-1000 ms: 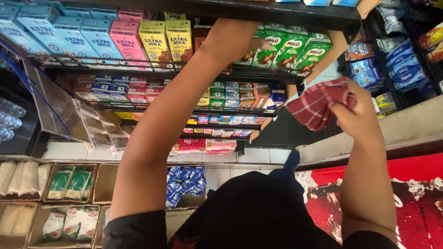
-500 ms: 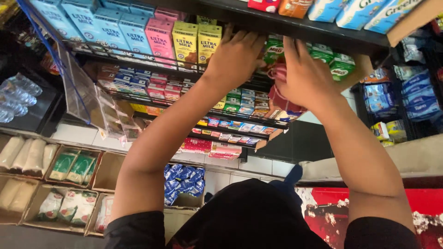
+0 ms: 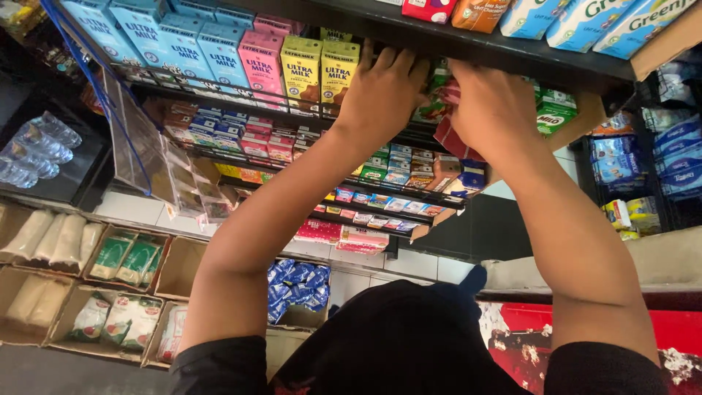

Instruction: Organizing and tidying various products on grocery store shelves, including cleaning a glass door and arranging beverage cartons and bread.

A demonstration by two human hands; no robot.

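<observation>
Presently, the right hand (image 3: 493, 110) is curled about a red checked cloth (image 3: 447, 135), the fingers pressed into the fabric at the shelf front, with a fold of it hanging out below the palm. The left hand (image 3: 384, 91) is flat and loosely spread against the edge of the same shelf, just beside the right; whether it grips anything beneath cannot be determined, as its fingertips are hidden by the dark shelf edge (image 3: 468, 40). The cloth lies bunched between the right hand and the green drink cartons (image 3: 556, 117) behind it. By its drape it appears soft, limp and light, neither fragile nor slippery; it would best be taken in a full gathered fistful rather than by a corner, as loose ends would likely snag on the cartons. To the left of the hands stand yellow milk cartons (image 3: 320, 73), then pink cartons (image 3: 259, 58) and blue cartons (image 3: 168, 40), upright in rows. Lower shelves carry small assorted packets (image 3: 387, 164). Cardboard trays of bagged goods (image 3: 117, 256) sit near the floor at lower left.
</observation>
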